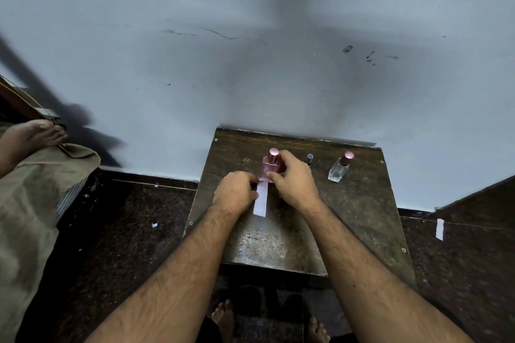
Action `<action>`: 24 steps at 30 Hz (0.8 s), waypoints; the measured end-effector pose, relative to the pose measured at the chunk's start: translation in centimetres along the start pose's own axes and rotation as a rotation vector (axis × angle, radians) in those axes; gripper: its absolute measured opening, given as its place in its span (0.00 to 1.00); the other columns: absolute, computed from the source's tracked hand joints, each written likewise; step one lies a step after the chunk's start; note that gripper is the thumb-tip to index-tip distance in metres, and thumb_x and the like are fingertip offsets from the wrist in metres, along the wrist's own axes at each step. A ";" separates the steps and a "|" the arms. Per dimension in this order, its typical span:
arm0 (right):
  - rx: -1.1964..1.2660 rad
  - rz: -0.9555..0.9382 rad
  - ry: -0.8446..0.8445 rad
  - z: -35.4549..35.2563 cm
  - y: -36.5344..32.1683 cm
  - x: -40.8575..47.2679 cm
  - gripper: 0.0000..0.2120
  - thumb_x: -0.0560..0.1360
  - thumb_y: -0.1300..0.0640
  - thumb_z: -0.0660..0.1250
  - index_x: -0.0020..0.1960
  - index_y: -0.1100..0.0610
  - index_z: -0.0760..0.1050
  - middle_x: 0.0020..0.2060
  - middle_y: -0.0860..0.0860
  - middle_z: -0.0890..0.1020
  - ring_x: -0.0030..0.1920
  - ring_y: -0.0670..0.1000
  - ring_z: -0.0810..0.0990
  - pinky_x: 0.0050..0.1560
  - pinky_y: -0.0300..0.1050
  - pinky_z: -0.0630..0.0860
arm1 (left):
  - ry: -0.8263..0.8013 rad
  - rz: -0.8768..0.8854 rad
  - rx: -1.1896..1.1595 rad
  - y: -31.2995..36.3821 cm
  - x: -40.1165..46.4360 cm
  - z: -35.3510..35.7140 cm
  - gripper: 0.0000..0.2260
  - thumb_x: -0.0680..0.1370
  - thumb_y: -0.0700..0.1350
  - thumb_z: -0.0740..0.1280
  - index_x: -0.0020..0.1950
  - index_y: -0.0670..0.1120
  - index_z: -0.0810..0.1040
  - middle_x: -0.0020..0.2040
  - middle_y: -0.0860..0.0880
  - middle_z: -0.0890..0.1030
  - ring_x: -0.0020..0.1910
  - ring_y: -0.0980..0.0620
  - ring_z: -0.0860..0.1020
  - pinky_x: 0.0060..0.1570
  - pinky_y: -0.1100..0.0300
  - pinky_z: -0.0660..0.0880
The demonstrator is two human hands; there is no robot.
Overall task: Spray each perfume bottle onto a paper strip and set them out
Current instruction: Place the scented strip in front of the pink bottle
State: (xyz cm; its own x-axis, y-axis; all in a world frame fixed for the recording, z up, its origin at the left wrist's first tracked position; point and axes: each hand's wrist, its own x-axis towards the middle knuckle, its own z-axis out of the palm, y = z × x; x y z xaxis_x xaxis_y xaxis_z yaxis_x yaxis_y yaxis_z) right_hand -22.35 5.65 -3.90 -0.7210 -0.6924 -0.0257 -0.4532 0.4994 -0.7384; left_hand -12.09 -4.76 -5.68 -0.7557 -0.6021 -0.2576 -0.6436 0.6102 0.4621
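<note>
The right hand (292,178) curls round the pink perfume bottle (269,166), fingers wrapped over its right side and thumb at its base, so much of the glass body is hidden and only the left face and the pink cap show. The bottle stands upright near the middle of the wooden table (362,203), cap up, towards the wall. The left hand (237,191) is closed, knuckles up, its fingertips pinching the far end of a white paper strip (260,200) just below the bottle's base; the exact pinch point is covered by the fingers, and whether paper and bottle touch cannot be told. The strip lies flat on the table, its long axis running from the bottle towards the person, tilted slightly left at the near end. Behind the right hand a small dark-capped vial (308,159) is mostly hidden. Well to the right stands a clear bottle (338,170) with a pink cap, upright. Another paper strip (439,229) lies on the dark floor (139,231) right of the table, and a small paper scrap (155,225) lies on the left. The person's bare feet (223,317) are cut off at the bottom edge.
</note>
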 end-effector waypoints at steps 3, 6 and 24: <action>-0.014 -0.016 -0.017 0.0 -0.1 -0.2 0.13 0.73 0.61 0.71 0.56 0.54 0.75 0.46 0.47 0.83 0.45 0.48 0.80 0.44 0.39 0.69 | 0.005 -0.021 -0.022 -0.1 0.3 -0.1 0.15 0.73 0.46 0.73 0.59 0.52 0.81 0.51 0.50 0.84 0.51 0.50 0.80 0.52 0.54 0.78; -0.033 -0.023 -0.032 0.0 -0.1 -0.2 0.12 0.73 0.60 0.70 0.55 0.54 0.75 0.46 0.47 0.82 0.44 0.47 0.79 0.43 0.39 0.69 | -0.006 -0.029 -0.047 -0.2 0.5 -0.4 0.14 0.72 0.46 0.73 0.57 0.52 0.82 0.49 0.51 0.84 0.49 0.50 0.80 0.52 0.53 0.78; -0.104 -0.043 -0.077 1.1 0.3 -0.1 0.10 0.73 0.58 0.71 0.52 0.55 0.75 0.46 0.49 0.83 0.47 0.50 0.80 0.48 0.46 0.76 | -0.036 -0.023 -0.089 -0.5 1.2 -0.8 0.13 0.68 0.47 0.77 0.51 0.55 0.80 0.38 0.57 0.78 0.45 0.52 0.80 0.48 0.55 0.77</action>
State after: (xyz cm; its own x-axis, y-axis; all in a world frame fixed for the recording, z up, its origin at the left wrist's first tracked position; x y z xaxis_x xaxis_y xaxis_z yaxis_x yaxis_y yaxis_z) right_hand -21.81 5.34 -4.88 -0.6594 -0.7502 -0.0498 -0.5374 0.5167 -0.6665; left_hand -12.59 -6.24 -5.55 -0.7460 -0.5955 -0.2982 -0.6485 0.5476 0.5288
